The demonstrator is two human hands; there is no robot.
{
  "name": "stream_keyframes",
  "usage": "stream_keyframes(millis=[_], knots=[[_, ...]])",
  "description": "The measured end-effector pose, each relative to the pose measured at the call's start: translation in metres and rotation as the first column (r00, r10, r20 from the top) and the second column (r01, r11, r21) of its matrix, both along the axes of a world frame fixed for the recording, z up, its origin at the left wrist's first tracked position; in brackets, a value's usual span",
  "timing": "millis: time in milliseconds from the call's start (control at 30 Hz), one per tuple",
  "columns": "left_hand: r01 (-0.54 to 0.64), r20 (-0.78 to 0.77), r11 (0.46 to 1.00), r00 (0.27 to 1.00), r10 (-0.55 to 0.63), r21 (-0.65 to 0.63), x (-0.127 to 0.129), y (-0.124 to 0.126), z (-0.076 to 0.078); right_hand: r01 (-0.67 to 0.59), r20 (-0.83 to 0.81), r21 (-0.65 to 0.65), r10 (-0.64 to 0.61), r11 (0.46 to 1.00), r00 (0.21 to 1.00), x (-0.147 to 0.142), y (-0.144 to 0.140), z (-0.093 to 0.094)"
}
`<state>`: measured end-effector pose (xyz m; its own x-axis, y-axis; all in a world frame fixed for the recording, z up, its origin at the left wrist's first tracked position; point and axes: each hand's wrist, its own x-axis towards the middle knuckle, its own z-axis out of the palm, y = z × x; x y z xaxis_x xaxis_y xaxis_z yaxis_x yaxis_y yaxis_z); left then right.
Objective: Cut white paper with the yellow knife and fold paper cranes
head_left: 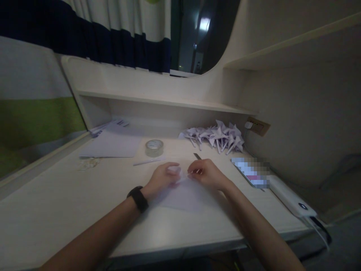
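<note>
White paper (pixel 183 197), just below frame centre: left hand (pixel 166 177) curls round it, likely steadying; right hand (pixel 208 174) bunched at its edge, pinching or not, can't tell. Tape (pixel 154 148), stick (pixel 147 162) just beyond, probably for easy reach; pinwheels (pixel 217 135) heaped centre right, seemingly out of way.

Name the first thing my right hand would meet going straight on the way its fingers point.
Most likely the white paper in the left hand, just beyond the fingers of the right hand; blur hides whether they already touch it.
</note>
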<state>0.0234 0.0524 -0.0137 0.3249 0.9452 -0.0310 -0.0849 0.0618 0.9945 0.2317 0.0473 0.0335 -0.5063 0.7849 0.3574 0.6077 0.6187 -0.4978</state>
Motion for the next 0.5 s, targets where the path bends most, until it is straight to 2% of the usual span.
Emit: stream_keyframes(millis=[100,267,400,500], knots=[[0.014,0.027,0.999,1.0,-0.015,0.03,-0.003,0.0,0.003,-0.029,0.077,0.043,0.026,0.999,0.997,-0.006,-0.004,-0.001],[0.03,-0.123,0.991,0.992,-0.014,0.128,-0.006,-0.006,0.011,-0.016,0.123,0.086,0.005,0.996,0.992,-0.009,-0.002,-0.007],[0.102,-0.225,0.988,0.972,-0.074,0.117,-0.006,-0.012,0.017,-0.003,0.132,0.074,-0.007,0.997,0.991,-0.009,-0.002,-0.009],[0.14,-0.238,0.984,0.965,-0.112,0.108,-0.006,-0.013,0.018,0.011,0.137,0.056,-0.019,0.998,0.99,-0.009,-0.003,-0.007]])
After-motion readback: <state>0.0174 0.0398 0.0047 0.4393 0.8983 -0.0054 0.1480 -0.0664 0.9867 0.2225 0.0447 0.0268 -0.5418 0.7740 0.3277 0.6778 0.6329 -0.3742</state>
